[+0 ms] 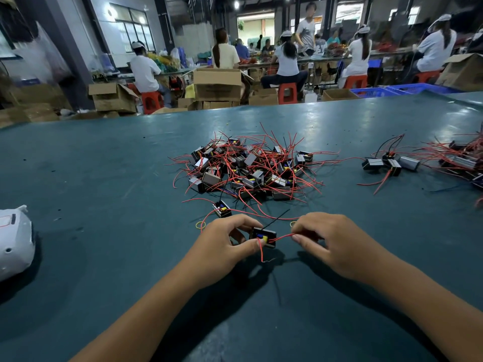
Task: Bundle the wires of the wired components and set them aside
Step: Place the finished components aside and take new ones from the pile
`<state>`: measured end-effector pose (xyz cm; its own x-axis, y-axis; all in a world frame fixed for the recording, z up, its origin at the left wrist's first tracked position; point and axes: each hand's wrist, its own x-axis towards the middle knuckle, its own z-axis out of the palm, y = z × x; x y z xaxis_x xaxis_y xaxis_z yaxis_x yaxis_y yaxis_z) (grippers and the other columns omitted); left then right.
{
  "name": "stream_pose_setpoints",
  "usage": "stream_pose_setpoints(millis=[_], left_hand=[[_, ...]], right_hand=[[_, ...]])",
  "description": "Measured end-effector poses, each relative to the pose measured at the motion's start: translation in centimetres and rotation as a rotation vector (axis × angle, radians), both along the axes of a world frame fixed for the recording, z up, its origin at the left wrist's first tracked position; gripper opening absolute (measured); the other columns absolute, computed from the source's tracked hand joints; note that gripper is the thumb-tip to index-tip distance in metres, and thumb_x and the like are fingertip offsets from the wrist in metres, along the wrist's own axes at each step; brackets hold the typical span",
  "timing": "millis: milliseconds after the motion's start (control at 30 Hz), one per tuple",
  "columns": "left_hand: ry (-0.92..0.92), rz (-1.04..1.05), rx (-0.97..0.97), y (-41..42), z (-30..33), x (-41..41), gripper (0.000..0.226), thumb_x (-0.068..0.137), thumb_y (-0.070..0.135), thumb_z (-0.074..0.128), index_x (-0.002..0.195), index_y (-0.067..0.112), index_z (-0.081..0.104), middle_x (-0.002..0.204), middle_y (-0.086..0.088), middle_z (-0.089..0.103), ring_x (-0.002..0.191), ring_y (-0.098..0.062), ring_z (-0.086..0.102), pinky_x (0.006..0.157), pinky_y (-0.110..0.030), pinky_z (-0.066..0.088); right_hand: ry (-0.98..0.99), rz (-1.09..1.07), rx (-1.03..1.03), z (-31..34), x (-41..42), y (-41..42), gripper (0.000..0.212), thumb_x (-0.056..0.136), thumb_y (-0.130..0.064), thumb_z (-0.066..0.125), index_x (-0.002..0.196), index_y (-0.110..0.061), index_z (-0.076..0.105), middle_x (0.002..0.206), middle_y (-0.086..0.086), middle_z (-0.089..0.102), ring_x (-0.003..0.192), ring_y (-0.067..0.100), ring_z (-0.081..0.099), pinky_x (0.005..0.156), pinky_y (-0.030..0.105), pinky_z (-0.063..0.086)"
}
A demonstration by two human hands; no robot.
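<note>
Just in front of the pile (248,169) sits a small black box (264,236) with yellow and blue parts and red wires (281,238). The left hand (226,242) pinches the box; the right hand (328,240) pinches one wire, pulled sideways.

No legible text anywhere (component markings too small)

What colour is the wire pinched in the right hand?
Red: the thin wire runs from the small black component to the right hand, clearest in the head view.
</note>
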<state>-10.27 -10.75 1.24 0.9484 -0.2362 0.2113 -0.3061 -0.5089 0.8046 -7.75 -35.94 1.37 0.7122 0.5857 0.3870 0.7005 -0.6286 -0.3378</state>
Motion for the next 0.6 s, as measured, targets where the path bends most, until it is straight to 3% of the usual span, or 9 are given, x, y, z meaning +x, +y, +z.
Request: stream_pose_setpoints(millis=[167,333,500,600], left_hand=[[0.0,0.038,-0.095,-0.3,0.3,0.0,0.009,0.092,0.023,0.072,0.098,0.029,0.071,0.088,0.013,0.071,0.068,-0.006,0.063,0.065,-0.021,0.051],[-0.235,-0.013,0.209,-0.3,0.0,-0.2,0.011,0.088,0.029,0.076,0.086,0.021,0.069,0.078,0.011,0.067,0.075,-0.007,0.063,0.065,-0.012,0.043],[-0.044,0.107,-0.158,-0.2,0.2,-0.1,0.01,0.091,0.017,0.072,0.083,0.013,0.069,0.072,0.001,0.07,0.064,-0.011,0.064,0.061,-0.022,0.051],[0.041,0.154,-0.402,-0.6,0.5,-0.1,0.018,0.084,0.023,0.078,0.085,0.008,0.068,0.07,-0.001,0.069,0.063,-0.014,0.062,0.061,-0.024,0.051]], right_hand=[[0.025,0.016,0.047,0.3,-0.6,0.6,0.012,0.095,-0.033,0.058,0.086,-0.027,0.062,0.075,-0.017,0.057,0.069,0.006,0.053,0.065,0.031,0.047],[0.035,0.019,0.058,0.3,-2.5,2.2,0.02,0.089,-0.036,0.057,0.071,-0.031,0.049,0.059,-0.019,0.045,0.057,0.002,0.043,0.055,0.02,0.034],[0.174,0.008,0.163,0.4,-3.3,2.7,0.027,0.091,-0.028,0.064,0.067,-0.03,0.05,0.054,-0.014,0.05,0.053,0.008,0.047,0.052,0.02,0.033],[0.276,0.101,0.191,0.2,-4.1,3.5,0.029,0.091,-0.028,0.065,0.066,-0.03,0.05,0.053,-0.014,0.05,0.048,0.006,0.047,0.05,0.015,0.031]])
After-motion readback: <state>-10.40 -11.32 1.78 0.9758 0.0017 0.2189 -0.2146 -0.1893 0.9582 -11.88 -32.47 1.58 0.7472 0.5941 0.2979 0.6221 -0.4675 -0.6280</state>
